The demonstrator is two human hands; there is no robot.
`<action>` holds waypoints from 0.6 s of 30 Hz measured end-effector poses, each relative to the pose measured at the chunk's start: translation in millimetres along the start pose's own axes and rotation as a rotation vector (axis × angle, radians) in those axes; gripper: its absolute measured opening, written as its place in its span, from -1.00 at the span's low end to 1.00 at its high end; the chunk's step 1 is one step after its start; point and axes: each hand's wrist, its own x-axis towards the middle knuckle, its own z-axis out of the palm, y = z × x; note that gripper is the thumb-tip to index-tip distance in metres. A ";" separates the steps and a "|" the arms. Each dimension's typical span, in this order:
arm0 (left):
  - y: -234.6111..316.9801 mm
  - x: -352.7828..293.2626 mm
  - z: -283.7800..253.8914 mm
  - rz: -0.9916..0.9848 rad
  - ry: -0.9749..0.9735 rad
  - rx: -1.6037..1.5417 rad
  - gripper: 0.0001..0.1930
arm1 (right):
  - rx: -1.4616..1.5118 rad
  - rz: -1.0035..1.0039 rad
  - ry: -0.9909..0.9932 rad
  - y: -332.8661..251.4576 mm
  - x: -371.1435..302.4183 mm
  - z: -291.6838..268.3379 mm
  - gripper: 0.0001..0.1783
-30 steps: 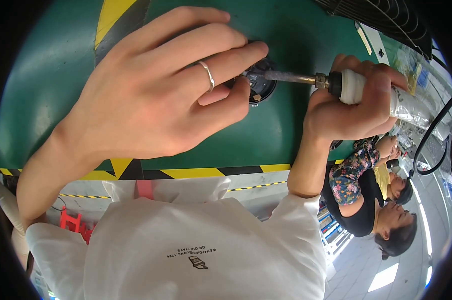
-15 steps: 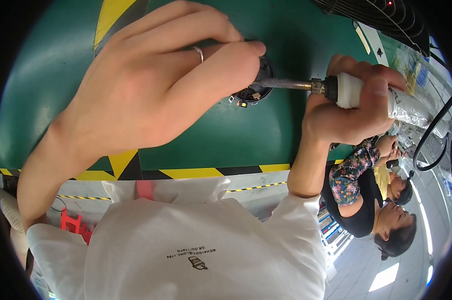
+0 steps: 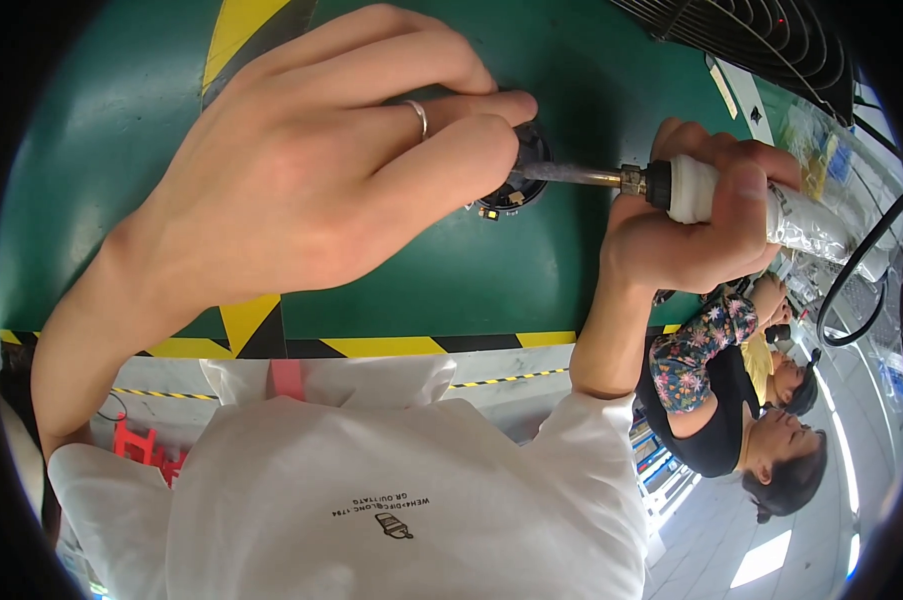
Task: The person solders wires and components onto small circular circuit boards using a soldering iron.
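Observation:
A soldering iron [image 3: 691, 188] is wrapped in the closed fingers of my right hand [image 3: 696, 225]. Its metal tip points left and reaches a small round black housing with electronic parts [image 3: 516, 195] on the green mat. My left hand [image 3: 311, 170], with a ring on one finger, bends over the housing from the left. The left thumb and fingers are closed together at the housing's upper left side and cover part of it. What exactly they pinch is hidden under the fingertips.
The green work surface [image 3: 451, 270] has a yellow-and-black striped front edge. A black wire-grilled device [image 3: 741, 40] stands at the far right. A black cable [image 3: 851, 275] loops at the right, near clear plastic bags [image 3: 821, 130]. Two people [image 3: 711, 390] sit to the right.
My left fingers have shifted slightly over the housing, and the thumb sits a little lower. The iron's tip stays at the housing. The whole view has moved slightly.

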 end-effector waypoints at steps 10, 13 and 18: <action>-0.2 0.7 -0.5 -0.009 0.002 0.001 -0.70 | -0.116 -0.048 -0.020 0.1 -0.9 1.0 -0.82; -1.7 -2.1 -1.9 -0.011 0.006 -0.011 -0.70 | -0.165 -0.076 -0.056 -4.2 0.0 2.0 -0.83; -1.5 0.8 -0.3 -0.013 -0.005 0.008 -0.71 | -0.173 -0.070 -0.025 -1.7 1.2 1.5 -0.81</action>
